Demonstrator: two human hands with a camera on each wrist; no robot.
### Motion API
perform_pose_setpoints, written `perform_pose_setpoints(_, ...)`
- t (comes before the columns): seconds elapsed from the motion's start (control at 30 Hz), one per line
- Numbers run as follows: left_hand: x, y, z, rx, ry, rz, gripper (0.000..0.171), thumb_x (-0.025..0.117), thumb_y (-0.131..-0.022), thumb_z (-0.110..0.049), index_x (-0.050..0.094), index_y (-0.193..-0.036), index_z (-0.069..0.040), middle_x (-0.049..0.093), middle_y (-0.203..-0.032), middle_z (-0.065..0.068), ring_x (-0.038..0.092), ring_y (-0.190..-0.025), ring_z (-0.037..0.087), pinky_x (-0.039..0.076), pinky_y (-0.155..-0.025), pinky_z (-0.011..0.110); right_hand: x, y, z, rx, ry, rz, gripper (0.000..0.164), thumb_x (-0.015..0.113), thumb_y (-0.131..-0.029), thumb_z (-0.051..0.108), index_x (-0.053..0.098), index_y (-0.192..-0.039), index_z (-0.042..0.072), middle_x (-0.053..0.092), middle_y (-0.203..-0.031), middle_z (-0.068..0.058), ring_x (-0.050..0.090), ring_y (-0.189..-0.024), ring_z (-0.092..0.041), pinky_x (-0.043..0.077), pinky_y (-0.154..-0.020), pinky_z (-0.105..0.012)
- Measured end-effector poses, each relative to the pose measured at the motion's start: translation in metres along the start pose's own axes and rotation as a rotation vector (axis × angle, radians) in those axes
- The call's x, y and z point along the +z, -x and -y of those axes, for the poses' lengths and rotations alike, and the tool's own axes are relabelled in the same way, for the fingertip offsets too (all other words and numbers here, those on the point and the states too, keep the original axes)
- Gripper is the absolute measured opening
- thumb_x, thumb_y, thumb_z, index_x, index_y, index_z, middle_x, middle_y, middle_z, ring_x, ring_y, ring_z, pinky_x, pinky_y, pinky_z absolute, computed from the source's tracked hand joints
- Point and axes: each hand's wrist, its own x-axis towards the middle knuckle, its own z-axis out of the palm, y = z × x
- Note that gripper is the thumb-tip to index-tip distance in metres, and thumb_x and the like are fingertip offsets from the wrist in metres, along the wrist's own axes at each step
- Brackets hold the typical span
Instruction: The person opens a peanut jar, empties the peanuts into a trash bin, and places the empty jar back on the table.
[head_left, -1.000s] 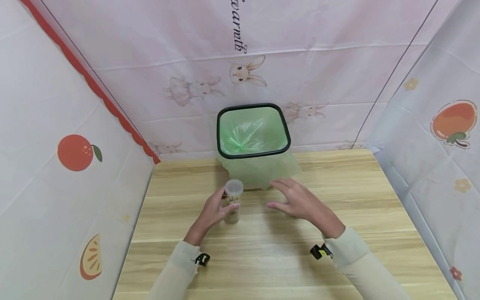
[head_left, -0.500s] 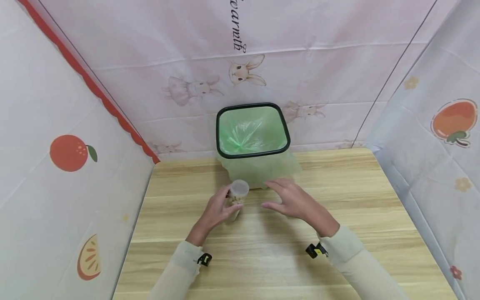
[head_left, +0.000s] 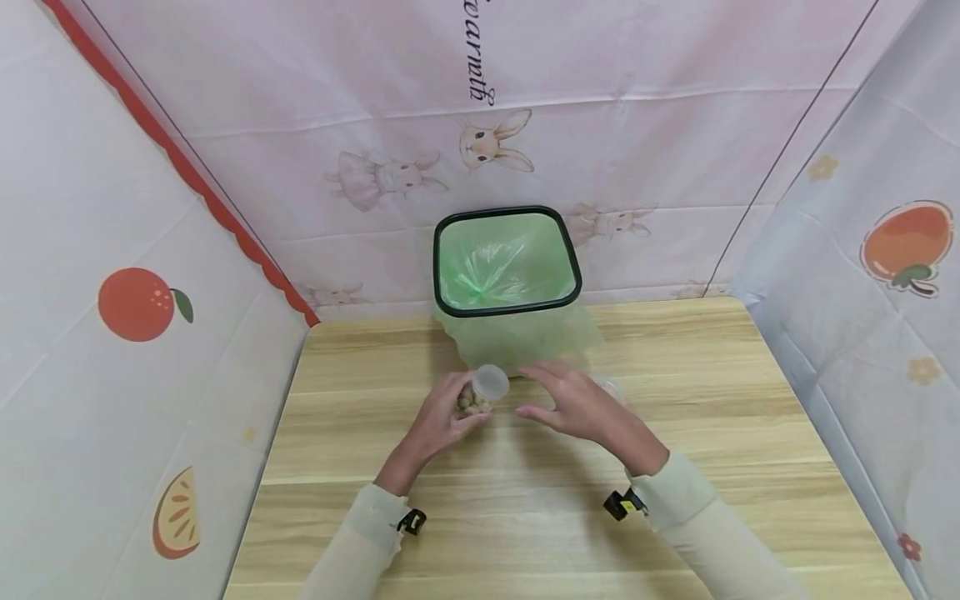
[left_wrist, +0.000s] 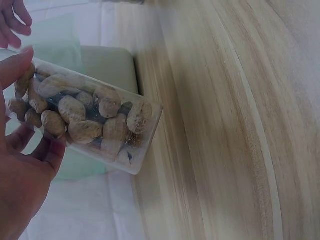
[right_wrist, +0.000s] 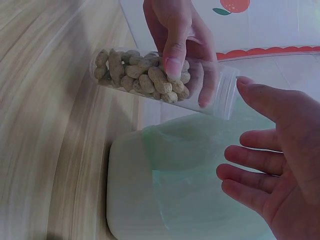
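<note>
My left hand [head_left: 437, 419] grips a clear plastic jar of unshelled peanuts [right_wrist: 145, 75] round its upper part, fingers on one side and thumb on the other. Tilted, the jar leans its translucent lid [head_left: 491, 382] toward my right hand, and its base [left_wrist: 150, 137] hangs over the table. My right hand [head_left: 581, 406] is beside the lid with fingers spread and thumb apart, holding nothing. In the right wrist view its thumb [right_wrist: 250, 87] appears close to the lid's edge; the head view shows a small gap there.
Behind the hands stands a bin with a black rim [head_left: 510, 312] and a green bag [head_left: 525, 337] folded over its outside. A clear rounded thing [head_left: 611, 388], mostly hidden, sits behind my right hand. The wooden table [head_left: 360, 358] meets printed cloth walls at back and sides.
My left hand has lifted the jar from upright and tipped it to the right. My right hand has moved left toward the lid, exposing the clear thing behind it.
</note>
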Motion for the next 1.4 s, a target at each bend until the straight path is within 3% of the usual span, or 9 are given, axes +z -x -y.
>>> perform_pose_setpoints(0.67,0.003,-0.002,-0.005,0.114,-0.077,-0.029,0.07,0.093,-0.078,-0.022,0.059,-0.139,-0.014,0.064,-0.125,0.009,0.059,-0.115,0.027,0.052,-0.097,0.048,0.01,-0.006,0.007,0.009,-0.05,-0.019,0.068,0.081,-0.088,0.043,0.061,-0.141,0.004,0.069,-0.136,-0.017,0.067,-0.125,-0.032,0.057,-0.103,-0.047)
perform_pose_setpoints(1.03,0.004,-0.003,-0.005,0.107,-0.147,-0.007,0.066,0.092,-0.08,-0.028,0.061,-0.137,-0.016,0.064,-0.122,0.008,0.058,-0.112,0.027,0.052,-0.095,0.045,0.016,-0.009,0.007,0.026,-0.077,-0.008,0.069,0.081,-0.088,0.042,0.06,-0.141,0.003,0.07,-0.134,-0.016,0.069,-0.122,-0.031,0.058,-0.101,-0.045)
perform_pose_setpoints(1.4,0.006,-0.004,-0.011,0.13,-0.245,-0.04,0.068,0.094,-0.076,-0.029,0.063,-0.135,-0.016,0.065,-0.119,0.009,0.058,-0.106,0.027,0.052,-0.087,0.042,0.022,-0.014,0.01,0.022,-0.091,-0.041,0.066,0.085,-0.086,0.037,0.063,-0.138,0.002,0.072,-0.124,-0.013,0.072,-0.106,-0.024,0.061,-0.085,-0.038)
